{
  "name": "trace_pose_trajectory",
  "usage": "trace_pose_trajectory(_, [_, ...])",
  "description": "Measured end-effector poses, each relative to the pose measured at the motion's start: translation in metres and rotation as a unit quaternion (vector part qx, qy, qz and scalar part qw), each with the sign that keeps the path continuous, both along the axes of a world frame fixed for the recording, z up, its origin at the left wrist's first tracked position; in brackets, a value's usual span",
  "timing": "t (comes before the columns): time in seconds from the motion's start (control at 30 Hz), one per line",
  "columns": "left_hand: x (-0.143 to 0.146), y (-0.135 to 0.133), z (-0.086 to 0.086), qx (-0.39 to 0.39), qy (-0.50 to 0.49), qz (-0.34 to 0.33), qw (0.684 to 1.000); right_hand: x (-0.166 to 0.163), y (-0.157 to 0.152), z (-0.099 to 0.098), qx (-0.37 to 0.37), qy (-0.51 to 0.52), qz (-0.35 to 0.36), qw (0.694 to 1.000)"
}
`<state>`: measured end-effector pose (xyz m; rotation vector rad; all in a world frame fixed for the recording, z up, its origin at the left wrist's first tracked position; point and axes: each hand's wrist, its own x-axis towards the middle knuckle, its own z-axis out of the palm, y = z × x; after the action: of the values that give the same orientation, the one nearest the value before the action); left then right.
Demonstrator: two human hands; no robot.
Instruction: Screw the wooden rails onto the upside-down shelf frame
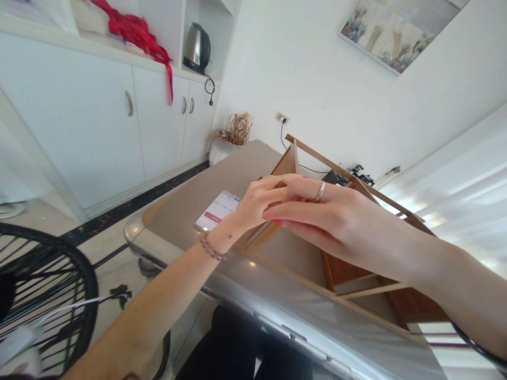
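A wooden frame of thin brown panels (348,274) lies on the table (222,174) in front of me. My left hand (257,203), with a bead bracelet at the wrist, has its fingers curled round one panel end of the frame. My right hand (325,216), with a ring on one finger, lies over the left hand's fingers, with its own fingers stretched out and held together, pressing on the same spot. What lies between the two hands is hidden. A phone (217,210) with a lit timer screen rests on the table just left of my left hand.
White cupboards (79,116) stand at the left, with a steel kettle (197,47) and red ribbon (134,29) on the shelf above. A black wire fan guard (43,285) is at lower left. A dried plant (237,129) sits in the corner, and a picture (396,31) hangs on the wall.
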<state>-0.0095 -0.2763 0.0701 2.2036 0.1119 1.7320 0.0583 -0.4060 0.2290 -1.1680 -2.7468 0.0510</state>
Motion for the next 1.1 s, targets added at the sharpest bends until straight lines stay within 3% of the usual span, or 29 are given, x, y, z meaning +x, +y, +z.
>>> trace_pose_trajectory(0.27, [-0.005,-0.002,0.009,0.047,-0.045,-0.022,0.998,0.013,0.001,0.017,0.089,-0.078,0.015,0.993])
trace_pose_trajectory(0.4, [-0.007,-0.006,0.014,0.065,-0.087,-0.04,0.993,0.016,0.0,0.02,0.135,-0.147,-0.022,0.98])
trace_pose_trajectory(0.6, [-0.007,-0.005,0.015,0.048,-0.094,-0.115,0.988,0.006,-0.019,-0.012,0.278,-0.139,-0.116,0.943])
trace_pose_trajectory(0.7, [-0.008,-0.005,0.015,0.034,-0.078,-0.129,0.988,0.004,-0.027,-0.026,0.284,-0.127,-0.202,0.929])
trace_pose_trajectory(0.77, [-0.01,-0.007,0.016,0.033,-0.073,-0.114,0.99,0.004,-0.03,-0.029,0.289,-0.116,-0.222,0.924])
trace_pose_trajectory(0.9, [-0.014,-0.012,0.019,0.029,-0.064,-0.076,0.995,0.005,-0.03,-0.023,0.308,-0.128,-0.144,0.931])
trace_pose_trajectory(1.03, [-0.014,-0.015,0.021,0.028,-0.072,-0.074,0.994,0.007,-0.027,-0.007,0.232,-0.197,0.029,0.952])
trace_pose_trajectory(1.1, [-0.012,-0.013,0.02,0.03,-0.079,-0.083,0.993,0.01,-0.026,-0.001,0.181,-0.16,0.047,0.969])
